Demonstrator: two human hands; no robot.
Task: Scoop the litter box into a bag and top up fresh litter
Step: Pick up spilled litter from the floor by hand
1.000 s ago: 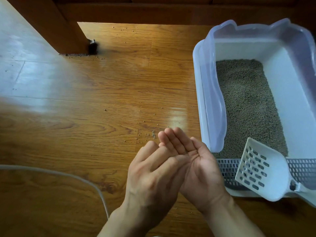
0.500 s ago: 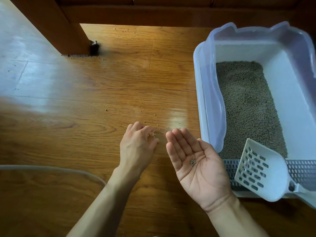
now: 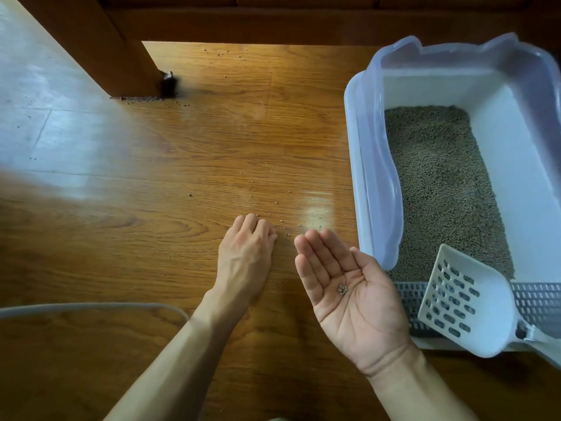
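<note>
Right hand flat, palm up, cradling litter pellets beside the litter box; left hand knuckles-up on the wooden floor, grip unclear.

Running off the right edge: litter box and scoop handle. Curling under, out of sight: left hand fingertips (any pinched granules undeterminable). Blurring at left: floor, pale cord.
</note>
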